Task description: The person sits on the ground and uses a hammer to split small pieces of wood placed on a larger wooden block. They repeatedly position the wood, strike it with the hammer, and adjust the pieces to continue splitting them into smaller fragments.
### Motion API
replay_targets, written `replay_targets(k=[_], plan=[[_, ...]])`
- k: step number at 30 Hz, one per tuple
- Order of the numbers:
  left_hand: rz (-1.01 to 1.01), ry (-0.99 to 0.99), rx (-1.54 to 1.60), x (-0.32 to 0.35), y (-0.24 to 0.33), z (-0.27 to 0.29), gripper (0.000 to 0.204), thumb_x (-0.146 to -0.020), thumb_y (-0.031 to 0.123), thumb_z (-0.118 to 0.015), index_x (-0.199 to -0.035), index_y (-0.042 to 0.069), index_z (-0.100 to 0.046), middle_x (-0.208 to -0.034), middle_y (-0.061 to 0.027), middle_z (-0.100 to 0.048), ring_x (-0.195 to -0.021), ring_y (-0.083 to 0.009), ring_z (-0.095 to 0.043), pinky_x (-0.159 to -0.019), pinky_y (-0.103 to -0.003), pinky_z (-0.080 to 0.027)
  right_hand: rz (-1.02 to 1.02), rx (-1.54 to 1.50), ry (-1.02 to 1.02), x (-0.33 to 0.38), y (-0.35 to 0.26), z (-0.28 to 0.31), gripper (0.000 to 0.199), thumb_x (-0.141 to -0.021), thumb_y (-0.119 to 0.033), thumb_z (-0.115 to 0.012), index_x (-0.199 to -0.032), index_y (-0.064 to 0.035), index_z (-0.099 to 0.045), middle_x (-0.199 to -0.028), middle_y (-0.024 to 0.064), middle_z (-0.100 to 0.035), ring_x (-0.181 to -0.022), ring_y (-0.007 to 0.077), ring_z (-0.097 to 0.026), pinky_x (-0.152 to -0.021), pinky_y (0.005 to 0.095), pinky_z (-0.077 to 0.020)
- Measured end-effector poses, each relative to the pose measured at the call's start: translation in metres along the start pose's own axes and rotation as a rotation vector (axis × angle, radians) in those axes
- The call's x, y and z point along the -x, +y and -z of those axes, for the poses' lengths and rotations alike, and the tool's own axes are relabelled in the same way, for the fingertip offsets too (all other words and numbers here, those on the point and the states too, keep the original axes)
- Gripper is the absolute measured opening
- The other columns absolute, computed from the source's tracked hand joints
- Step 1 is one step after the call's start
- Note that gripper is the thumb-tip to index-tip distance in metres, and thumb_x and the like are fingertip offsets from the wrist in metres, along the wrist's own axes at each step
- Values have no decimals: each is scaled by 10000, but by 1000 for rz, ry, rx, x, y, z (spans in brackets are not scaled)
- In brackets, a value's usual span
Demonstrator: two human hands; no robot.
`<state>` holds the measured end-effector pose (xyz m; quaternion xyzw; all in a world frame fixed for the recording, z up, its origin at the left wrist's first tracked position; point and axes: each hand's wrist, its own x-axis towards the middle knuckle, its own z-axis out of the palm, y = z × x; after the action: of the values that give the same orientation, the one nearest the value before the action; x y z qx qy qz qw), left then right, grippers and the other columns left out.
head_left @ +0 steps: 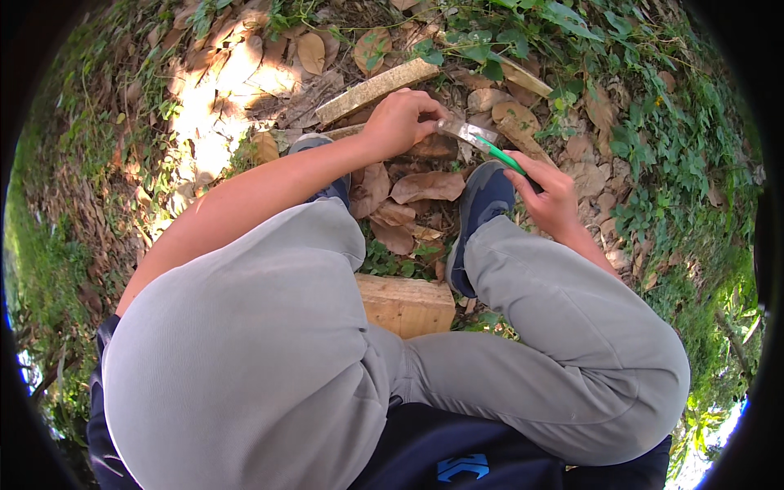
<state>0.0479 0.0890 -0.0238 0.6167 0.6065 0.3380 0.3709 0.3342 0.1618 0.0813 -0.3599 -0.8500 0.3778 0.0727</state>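
Observation:
My left hand (406, 121) reaches out beyond my feet, its thumb and fingers pinched on the left end of a flat, shiny metal piece (468, 131). A green-handled tool (500, 153) is gripped in my right hand (549, 193), its handle slanting up and left to meet the metal. Whether the metal is the tool's own blade or a separate strip, I cannot tell. Both hands are above dry leaves and lengths of wood. My left fingertips are partly hidden.
A pale wooden stick (377, 91) lies behind my left hand, and another wood piece (524, 78) lies farther right. My dark blue shoes (485, 200) stand among brown leaves (427, 187). A wooden block (404, 306) sits between my legs. Green vines (661, 139) spread over the right side.

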Motion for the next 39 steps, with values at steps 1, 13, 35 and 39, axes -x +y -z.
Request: replay_targets(k=[1, 13, 35, 39], plan=[[-2, -7, 18, 0, 0, 0, 160, -813, 121, -795, -968, 89, -782, -902, -78, -730, -885, -306, -650, -825, -418, -523, 45, -24, 37, 2, 1, -1, 304, -909, -140, -779, -1210, -103, -752, -928, 116, -752, -711, 236, -676, -650, 324, -527], [-28, 8, 82, -3, -1, -1, 147, -800, 125, -795, -940, 80, -788, -900, -77, -727, -874, -306, -660, -815, -412, -526, 76, 66, 31, 1, -1, 1, 327, -904, -129, -778, -1228, -123, -743, -870, 110, -730, -642, 233, -638, -575, 336, -497], [39, -11, 76, 1, -7, -3, 176, -798, 150, -802, -972, 126, -818, -879, -82, -727, -861, -311, -674, -804, -408, -537, 196, 116, 9, -1, -8, 15, 393, -902, -124, -775, -1288, -157, -709, -692, 74, -577, -578, 229, -569, -526, 371, -448], [70, -27, 2, 0, -6, 0, 177, -802, 150, -802, -976, 123, -816, -872, -81, -721, -856, -310, -671, -797, -406, -535, 52, 63, -7, -5, -16, 9, 340, -923, -147, -764, -1259, -119, -720, -762, 92, -655, -618, 222, -612, -567, 348, -477]])
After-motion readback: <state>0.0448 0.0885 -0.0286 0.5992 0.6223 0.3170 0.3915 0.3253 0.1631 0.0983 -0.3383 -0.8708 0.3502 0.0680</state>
